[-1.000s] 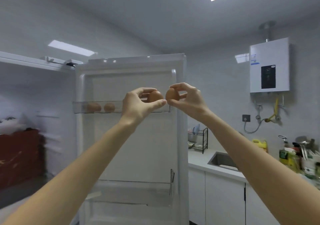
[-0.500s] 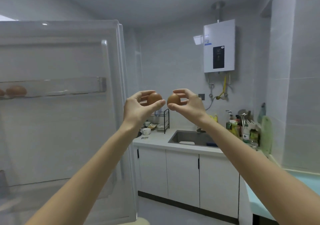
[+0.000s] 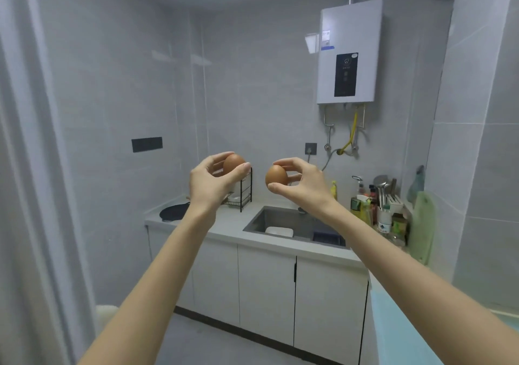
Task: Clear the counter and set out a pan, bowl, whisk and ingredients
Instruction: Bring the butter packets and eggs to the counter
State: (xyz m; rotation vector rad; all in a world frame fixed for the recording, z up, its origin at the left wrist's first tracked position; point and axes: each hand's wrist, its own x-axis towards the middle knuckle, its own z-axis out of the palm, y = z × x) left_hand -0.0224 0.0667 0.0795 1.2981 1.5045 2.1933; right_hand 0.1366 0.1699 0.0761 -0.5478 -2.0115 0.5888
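Left hand (image 3: 209, 186) holds the left egg (image 3: 233, 163), right hand (image 3: 304, 189) pinches the right egg (image 3: 276, 175), tip up. Bare counter (image 3: 224, 225) lies at 6 o'clock, under the left hand

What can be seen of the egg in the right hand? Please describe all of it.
The egg in the right hand is brown, smooth and matt, with no crack showing. It is held in the air, long axis nearly upright. The thumb pinches it from below, a finger from above; other fingers touch its far side.
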